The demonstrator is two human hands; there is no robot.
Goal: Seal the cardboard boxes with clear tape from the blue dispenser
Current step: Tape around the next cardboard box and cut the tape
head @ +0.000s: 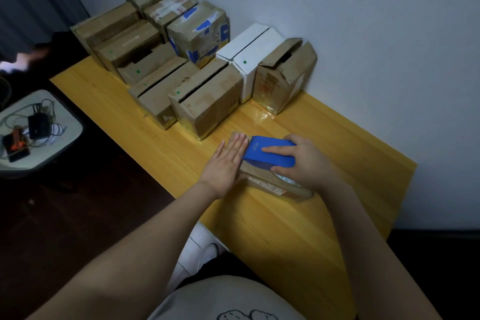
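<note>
Left hand (226,161): fingers straight, pressed together, flat on the low cardboard box (275,186) on the tabletop (285,228). Right hand (305,161): fingers curled round the blue dispenser (267,153) atop it. Other boxes (207,104) stand behind, contents hidden.

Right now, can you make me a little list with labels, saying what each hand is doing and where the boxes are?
left hand: flat on the small box, fingers straight
right hand: grips the blue dispenser on top of that box
other boxes: lined up by the wall, some with gaps between their flaps
table: yellow wood, under all the boxes
</note>
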